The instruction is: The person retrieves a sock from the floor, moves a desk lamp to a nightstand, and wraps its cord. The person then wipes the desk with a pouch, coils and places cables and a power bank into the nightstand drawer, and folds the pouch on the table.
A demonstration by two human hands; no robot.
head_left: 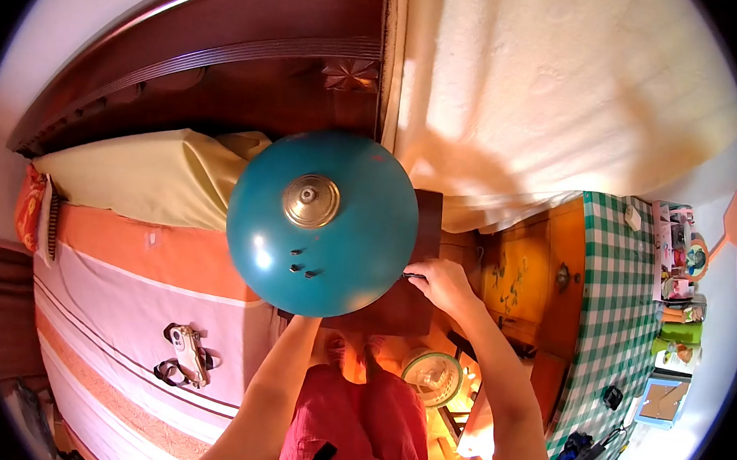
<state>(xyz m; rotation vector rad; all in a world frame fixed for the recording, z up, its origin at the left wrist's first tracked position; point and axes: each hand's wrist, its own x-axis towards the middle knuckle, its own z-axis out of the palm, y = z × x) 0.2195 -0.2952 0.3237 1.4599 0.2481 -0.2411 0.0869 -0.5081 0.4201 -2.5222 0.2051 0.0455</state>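
Observation:
A round teal lampshade-like dome (342, 254) with a brass cap (311, 200) fills the centre. Several small dark pieces (296, 268) lie on its surface. My right hand (441, 285) is at the dome's lower right edge, fingers pinched round a small dark, thin object (414, 276). The left forearm reaches up under the lower edge of the dome, which hides my left hand. Beneath the dome, part of a dark brown tabletop (429, 225) shows.
To the left is a bed (130, 266) with a phone-like device and strap (188, 356). A round basket (432, 377) stands on the floor near my legs. A wooden dresser (513, 277) and a green checked cloth (604, 303) are at right; a curtain (512, 95) hangs ahead.

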